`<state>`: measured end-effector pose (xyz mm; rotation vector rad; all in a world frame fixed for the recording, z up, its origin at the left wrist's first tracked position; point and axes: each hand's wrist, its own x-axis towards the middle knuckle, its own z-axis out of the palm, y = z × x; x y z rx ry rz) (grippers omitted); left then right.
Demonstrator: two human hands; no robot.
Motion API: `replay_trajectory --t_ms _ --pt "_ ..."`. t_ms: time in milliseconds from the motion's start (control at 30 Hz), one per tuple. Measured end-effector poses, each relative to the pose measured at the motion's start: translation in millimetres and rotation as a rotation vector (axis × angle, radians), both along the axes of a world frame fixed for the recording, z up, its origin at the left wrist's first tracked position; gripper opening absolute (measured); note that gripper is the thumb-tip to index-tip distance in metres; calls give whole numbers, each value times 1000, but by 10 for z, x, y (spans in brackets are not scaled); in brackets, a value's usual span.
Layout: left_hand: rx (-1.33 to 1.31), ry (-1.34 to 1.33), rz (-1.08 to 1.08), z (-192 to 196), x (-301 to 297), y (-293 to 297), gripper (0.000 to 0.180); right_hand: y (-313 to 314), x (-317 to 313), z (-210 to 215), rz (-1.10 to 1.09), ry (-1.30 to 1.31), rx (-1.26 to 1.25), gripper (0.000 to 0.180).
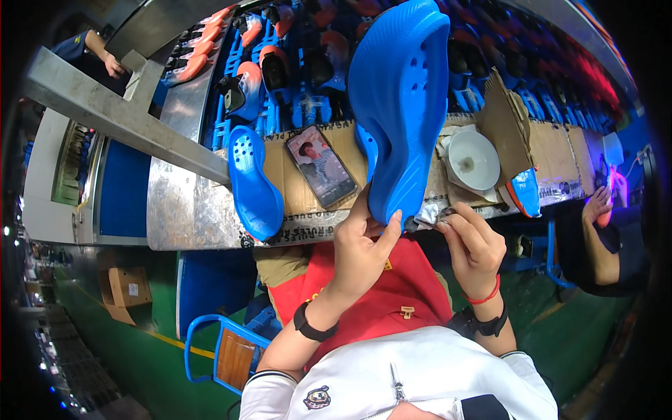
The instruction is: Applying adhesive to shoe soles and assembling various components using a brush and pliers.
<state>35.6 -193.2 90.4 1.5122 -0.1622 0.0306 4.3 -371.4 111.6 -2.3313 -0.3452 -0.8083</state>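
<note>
The left hand (360,245) grips the heel end of a blue foam clog (402,105), standing upright with its toe pointing away, while the right hand's (472,245) fingers pinch a grey rag (428,213) against its edge. Beyond lie flattened brown cardboard (553,157), a phone (322,166) and a second blue clog (253,183).

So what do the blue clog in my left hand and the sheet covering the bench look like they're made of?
Blue clog: apparently moulded foam or soft plastic, with a smooth matte one-piece body and punched holes. Bench sheet: brown corrugated cardboard, going by its torn, folded flaps.
</note>
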Motion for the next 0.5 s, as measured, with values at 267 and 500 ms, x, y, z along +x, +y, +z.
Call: replay_trajectory --t_ms 267,500 --pt "-52 55 12 41 18 2 28 42 24 18 19 26 38 19" --pt "-6 9 39 125 53 4 39 51 39 115 13 20 64 17"
